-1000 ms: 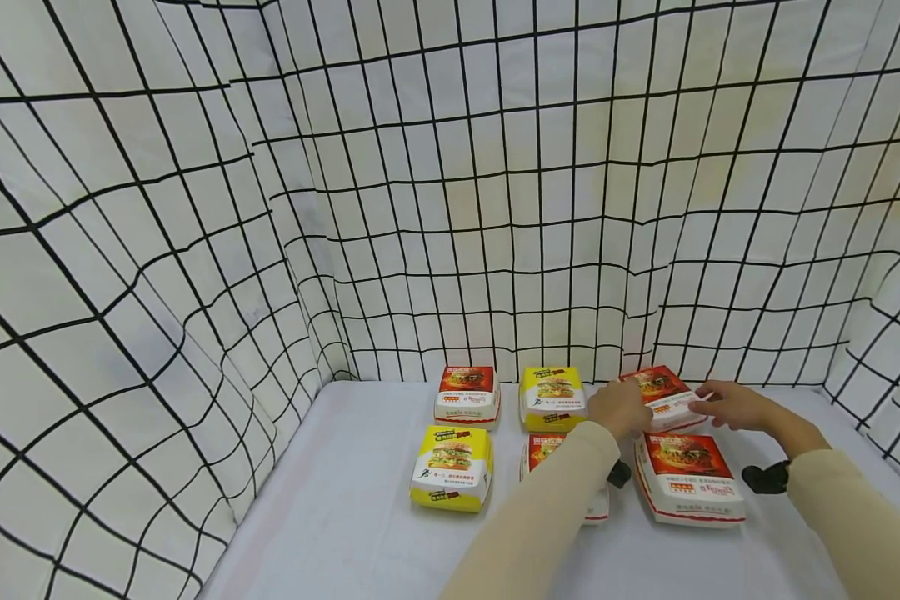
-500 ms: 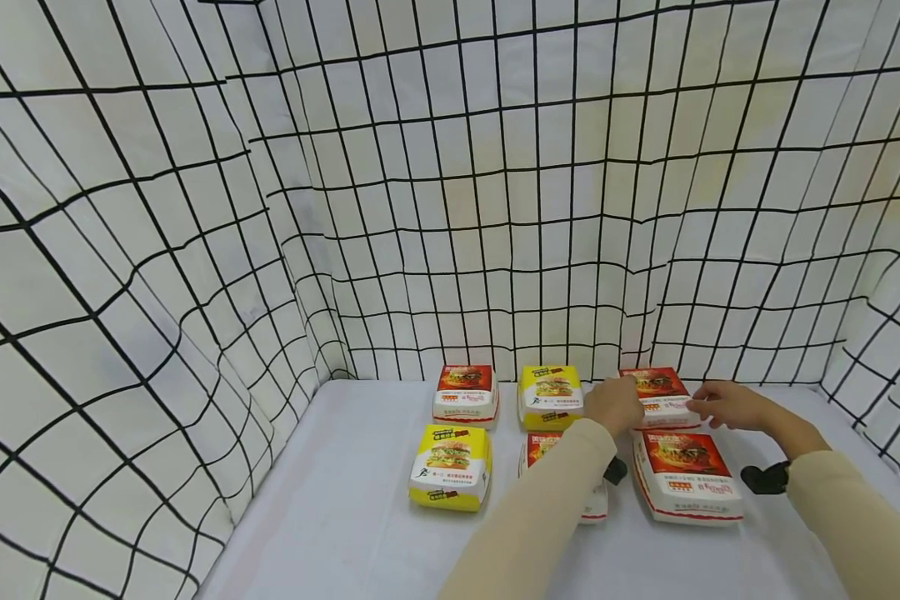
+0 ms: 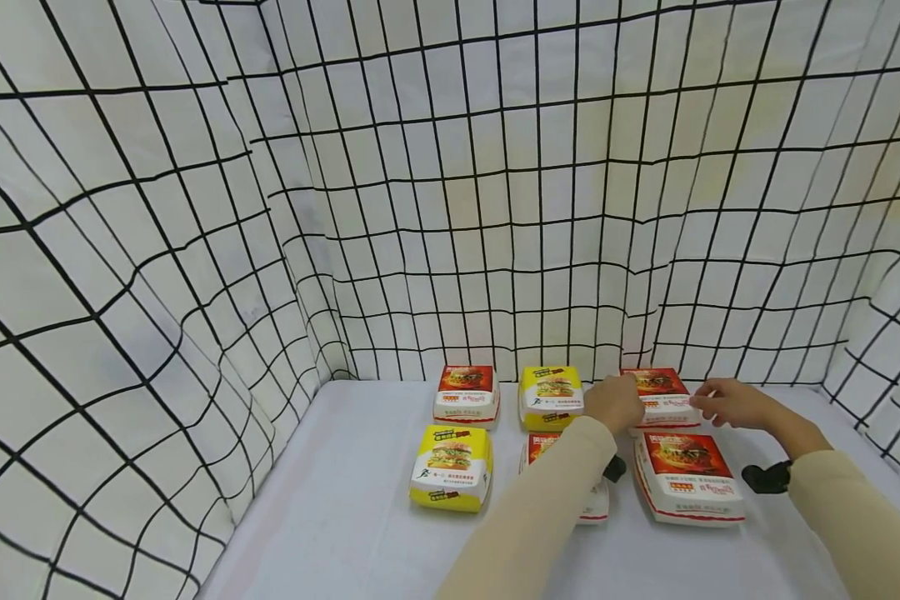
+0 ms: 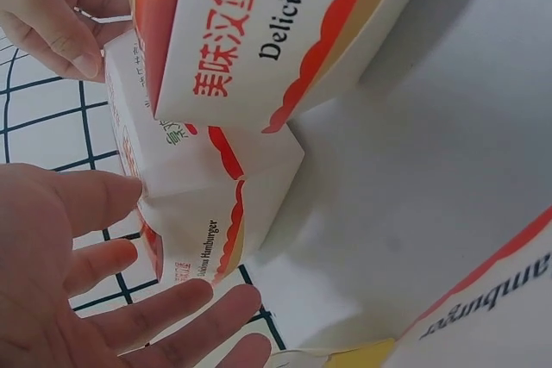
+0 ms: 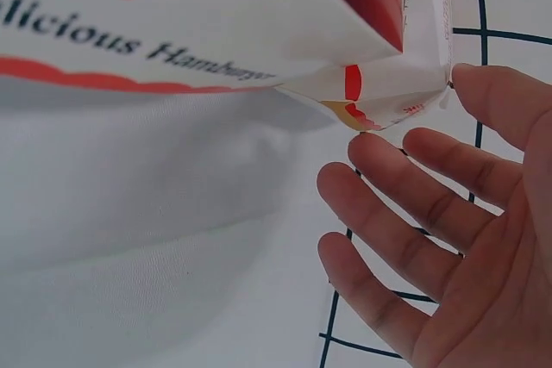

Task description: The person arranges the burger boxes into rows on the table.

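Note:
At the back right of the table lies a red-and-white hamburger box [image 3: 656, 385], its lid flat and its front edge facing me. My left hand [image 3: 613, 405] is at its left side; in the left wrist view that hand's fingers are spread and the thumb tip meets the box's edge. On the opposite side is my right hand [image 3: 737, 405], with fingers loosely extended and thumb at the corner in the right wrist view. Whether either fingertip presses firmly cannot be told. A larger-looking red-and-white hamburger box [image 3: 688, 477] sits just in front.
To the left are two yellow-and-white hamburger boxes [image 3: 452, 468] and a red-and-white box [image 3: 466, 396]. Another red-and-white box [image 3: 543, 445] is partly hidden under my left sleeve. White cloth walls with black grid lines [image 3: 495, 208] stand behind the white table [image 3: 330, 500].
The back right box has turned from a slant to lie square with the back wall. My left hand has shifted slightly left; the right hand has barely moved.

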